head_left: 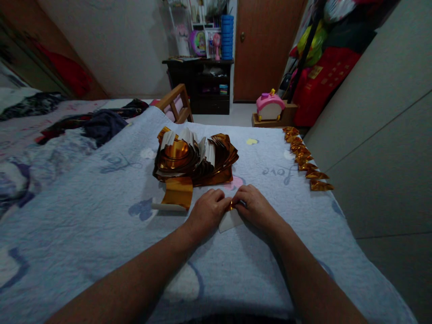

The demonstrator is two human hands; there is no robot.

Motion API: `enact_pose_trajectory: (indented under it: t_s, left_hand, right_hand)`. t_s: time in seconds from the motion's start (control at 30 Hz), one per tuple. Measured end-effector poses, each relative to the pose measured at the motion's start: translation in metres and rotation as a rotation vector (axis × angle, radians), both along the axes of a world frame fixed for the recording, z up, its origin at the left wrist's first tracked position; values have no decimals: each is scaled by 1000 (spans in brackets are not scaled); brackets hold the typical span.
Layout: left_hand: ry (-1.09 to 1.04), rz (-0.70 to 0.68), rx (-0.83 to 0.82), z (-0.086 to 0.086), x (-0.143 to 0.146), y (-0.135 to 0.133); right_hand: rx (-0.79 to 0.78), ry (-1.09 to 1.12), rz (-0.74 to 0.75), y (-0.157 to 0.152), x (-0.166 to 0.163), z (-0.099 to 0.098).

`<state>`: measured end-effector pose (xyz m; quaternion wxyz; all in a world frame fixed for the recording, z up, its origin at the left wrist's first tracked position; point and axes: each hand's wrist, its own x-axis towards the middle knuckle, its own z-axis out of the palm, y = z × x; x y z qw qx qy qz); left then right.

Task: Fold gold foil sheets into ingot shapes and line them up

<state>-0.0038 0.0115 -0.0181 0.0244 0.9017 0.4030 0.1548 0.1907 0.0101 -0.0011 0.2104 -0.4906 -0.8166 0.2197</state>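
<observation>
My left hand and my right hand meet over a small sheet of gold paper, white side up, on the pale blue bedcover. Both hands have their fingers curled and pinch the sheet's upper edge, where a glint of gold shows between the fingertips. Just beyond the hands lies a loose pile of gold foil sheets, some showing white backs, with one sheet hanging forward. A row of several folded gold pieces runs along the bed's right edge.
Rumpled dark clothes lie at the back left of the bed. A wooden chair stands past the far edge. Further off are a dark shelf unit, a brown door, a pink toy and a grey wall close on the right.
</observation>
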Motion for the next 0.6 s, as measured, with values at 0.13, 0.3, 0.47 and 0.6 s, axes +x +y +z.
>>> enact_pose_trajectory:
  t_s: [0.13, 0.3, 0.47, 0.6]
  left_hand:
    - [11, 6, -2, 1, 0, -1]
    - [28, 4, 1, 2, 0, -1]
    - [29, 2, 8, 2, 1, 0]
    - [22, 3, -13, 3, 1, 0]
  right_hand:
    - [7, -4, 15, 0, 1, 1]
    - [42, -11, 36, 0, 2, -2]
    - [43, -5, 47, 0, 2, 0]
    - [22, -7, 42, 0, 2, 4]
